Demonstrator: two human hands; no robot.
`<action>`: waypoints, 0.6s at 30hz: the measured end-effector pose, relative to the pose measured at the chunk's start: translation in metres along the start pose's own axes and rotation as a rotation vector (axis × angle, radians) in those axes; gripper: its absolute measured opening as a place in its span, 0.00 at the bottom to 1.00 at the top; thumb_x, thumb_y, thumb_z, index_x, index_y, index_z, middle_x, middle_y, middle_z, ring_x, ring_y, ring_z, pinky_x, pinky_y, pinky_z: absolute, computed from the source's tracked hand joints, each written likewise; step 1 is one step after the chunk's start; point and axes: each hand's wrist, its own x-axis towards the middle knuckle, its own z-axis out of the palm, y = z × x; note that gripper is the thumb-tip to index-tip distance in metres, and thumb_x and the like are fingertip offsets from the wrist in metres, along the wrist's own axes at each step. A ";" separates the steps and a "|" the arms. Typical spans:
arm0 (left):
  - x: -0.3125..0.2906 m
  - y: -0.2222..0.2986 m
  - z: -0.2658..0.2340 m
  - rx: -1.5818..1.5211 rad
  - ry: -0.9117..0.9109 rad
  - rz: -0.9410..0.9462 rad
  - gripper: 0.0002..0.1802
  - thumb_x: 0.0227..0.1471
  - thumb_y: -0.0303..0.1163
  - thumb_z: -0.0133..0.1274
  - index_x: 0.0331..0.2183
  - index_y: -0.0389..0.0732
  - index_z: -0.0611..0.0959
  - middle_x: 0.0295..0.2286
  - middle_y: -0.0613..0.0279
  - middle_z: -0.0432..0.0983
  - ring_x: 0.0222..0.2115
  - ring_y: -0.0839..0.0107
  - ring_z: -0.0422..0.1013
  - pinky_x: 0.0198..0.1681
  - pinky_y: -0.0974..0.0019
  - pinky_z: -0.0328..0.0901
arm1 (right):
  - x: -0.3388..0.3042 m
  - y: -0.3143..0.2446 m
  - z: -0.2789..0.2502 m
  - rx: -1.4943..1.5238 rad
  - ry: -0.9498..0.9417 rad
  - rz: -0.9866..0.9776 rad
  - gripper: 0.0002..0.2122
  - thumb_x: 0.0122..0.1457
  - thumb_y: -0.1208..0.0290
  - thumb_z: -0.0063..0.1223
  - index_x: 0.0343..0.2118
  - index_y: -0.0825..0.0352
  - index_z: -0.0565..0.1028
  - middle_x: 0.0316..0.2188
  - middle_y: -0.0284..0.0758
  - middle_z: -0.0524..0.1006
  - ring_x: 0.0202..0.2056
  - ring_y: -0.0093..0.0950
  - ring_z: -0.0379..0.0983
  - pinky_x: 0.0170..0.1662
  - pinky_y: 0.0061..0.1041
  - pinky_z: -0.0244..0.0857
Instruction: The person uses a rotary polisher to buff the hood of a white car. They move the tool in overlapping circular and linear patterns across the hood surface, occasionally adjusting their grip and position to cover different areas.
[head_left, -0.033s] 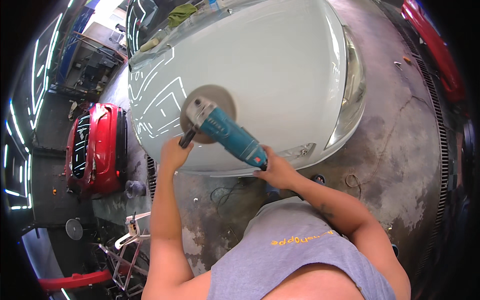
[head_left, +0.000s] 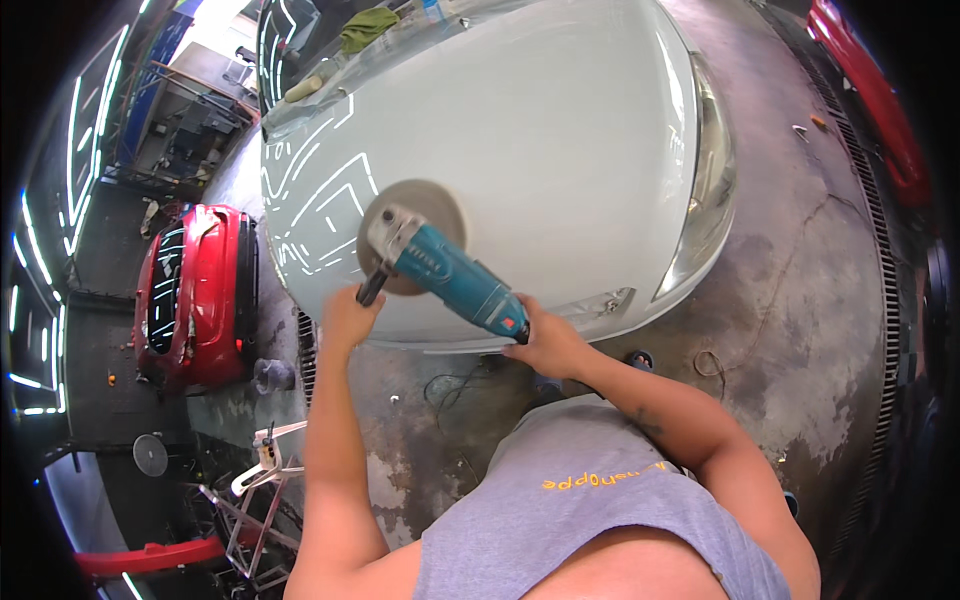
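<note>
diagonally up-left out of the right hand point(head_left: 550, 338), the teal polisher point(head_left: 458, 281)

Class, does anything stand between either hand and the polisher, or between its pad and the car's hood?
Nothing visible does. The left hand grips the polisher by its side handle, the right hand by its rear; the pad appears to rest on the hood.

Left of the fingers point(head_left: 347, 302) stands a red car point(head_left: 208, 290); well beyond them lies a green cloth point(head_left: 368, 30); a floor grating point(head_left: 891, 320) runs far to their right.
</note>
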 end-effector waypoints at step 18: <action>-0.044 0.244 0.045 -0.209 -0.122 0.405 0.29 0.60 0.61 0.59 0.49 0.48 0.81 0.33 0.44 0.86 0.38 0.40 0.81 0.41 0.42 0.74 | -0.151 0.096 -0.131 -0.112 0.496 0.179 0.28 0.55 0.60 0.71 0.57 0.64 0.77 0.43 0.51 0.85 0.49 0.51 0.82 0.52 0.42 0.75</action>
